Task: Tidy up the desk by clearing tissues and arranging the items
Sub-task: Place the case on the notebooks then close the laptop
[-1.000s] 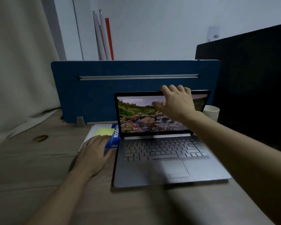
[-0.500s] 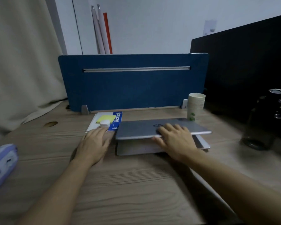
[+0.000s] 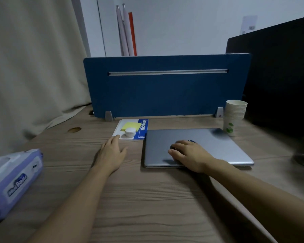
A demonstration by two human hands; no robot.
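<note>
Currently pressed flat, fingers spread: right hand (image 3: 189, 155) on closed grey metal laptop (image 3: 197, 146); left hand (image 3: 111, 153) open on wooden desk (image 3: 147, 199). Risk: sliding laptop toward far right corner, toppling stacked white paper cups (image 3: 234, 118).

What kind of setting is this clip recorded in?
Probably an office or study workstation: a wooden desk with a blue divider panel at the back, a closed laptop, and a notebook.

- The closed flat metal laptop (image 3: 197, 146) was silver-grey.
- The long wooden desk (image 3: 147, 199) showed brown grain.
- The upright felt divider panel (image 3: 165, 88) was deep blue.
- The soft plastic wipes pack (image 3: 12, 181) was lilac (white lettering).
- The square sticky-note pad (image 3: 130, 125) was yellow.
</note>
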